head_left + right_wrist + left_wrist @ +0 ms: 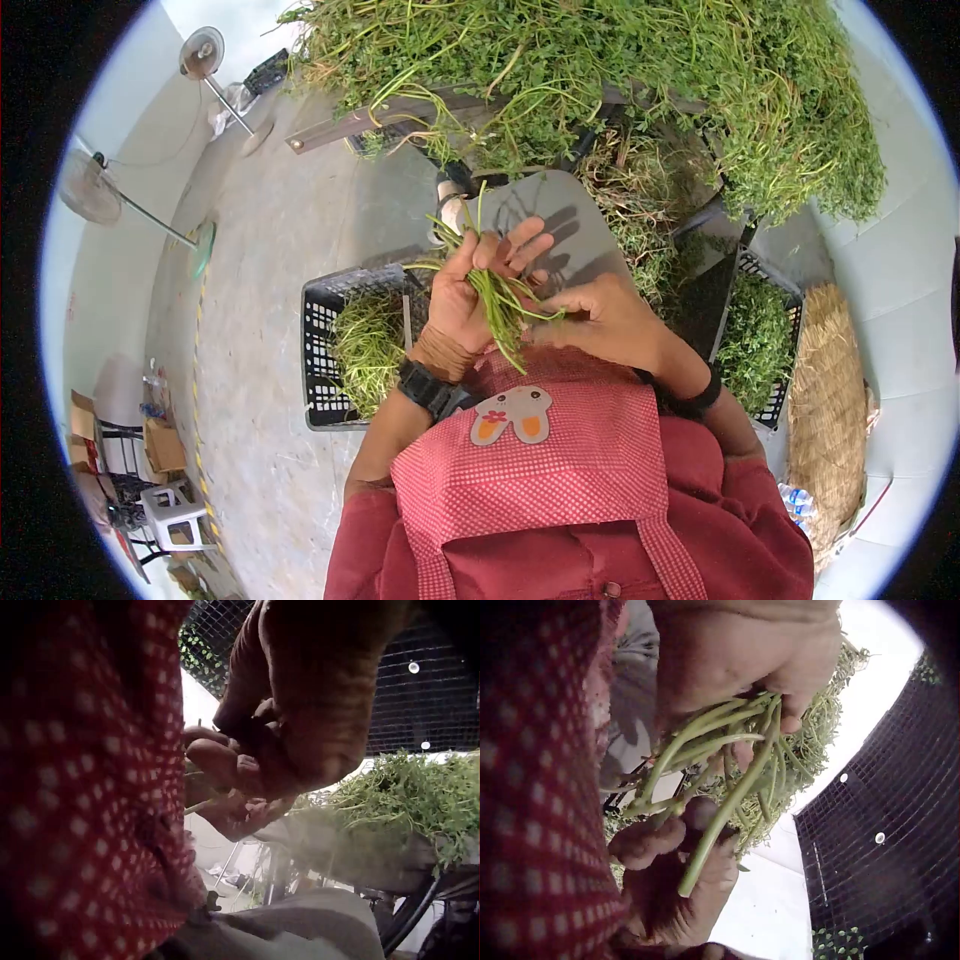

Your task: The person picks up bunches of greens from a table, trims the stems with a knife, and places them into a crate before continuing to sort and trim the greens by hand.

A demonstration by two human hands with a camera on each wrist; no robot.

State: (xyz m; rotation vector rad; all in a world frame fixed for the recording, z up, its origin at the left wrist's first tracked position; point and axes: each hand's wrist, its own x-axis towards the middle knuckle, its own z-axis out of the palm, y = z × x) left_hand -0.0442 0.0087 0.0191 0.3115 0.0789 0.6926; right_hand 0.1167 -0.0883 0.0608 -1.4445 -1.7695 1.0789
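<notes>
My left hand grips a small bunch of green stems in front of the apron, its other fingers spread above. In the left wrist view the cut ends of the stems fan out below that hand. My right hand is close on the right side of the bunch, thumb and fingertips pinching a stem at its lower end. In the right wrist view the right hand has its fingers curled in, and they hide most of the stems.
A large heap of leafy greens covers the table ahead. A black crate with stems stands at left, another crate with leaves at right. A grey stool is in front; a straw bundle lies far right.
</notes>
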